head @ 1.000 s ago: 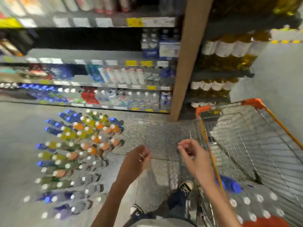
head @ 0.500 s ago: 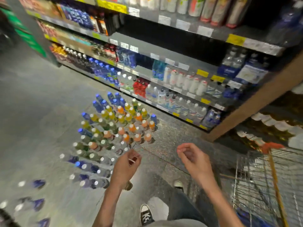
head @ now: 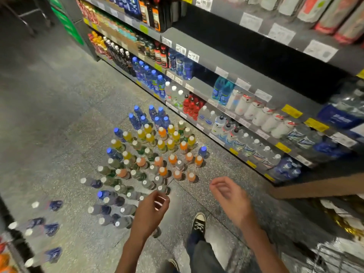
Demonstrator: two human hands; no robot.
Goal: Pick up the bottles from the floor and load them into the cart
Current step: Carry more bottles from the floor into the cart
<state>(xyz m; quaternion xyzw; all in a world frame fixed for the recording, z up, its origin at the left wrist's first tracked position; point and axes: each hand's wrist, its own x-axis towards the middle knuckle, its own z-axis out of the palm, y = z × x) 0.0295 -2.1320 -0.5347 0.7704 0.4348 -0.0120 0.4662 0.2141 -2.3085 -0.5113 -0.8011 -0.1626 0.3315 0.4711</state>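
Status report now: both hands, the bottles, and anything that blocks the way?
Left hand and right hand loosely curled, holding nothing. Bottles upright on the floor, untouched. Cart at lower right. Nothing blocking.

cart: silver wire cart (head: 334, 259) cut off at bottom-right corner, blurry, inside can't be seen
near bottles: clear plastic bottles w/ white caps (head: 42, 227) at left edge, smeared
shelf labels: white price tags (head: 250, 21), words too blurry to read
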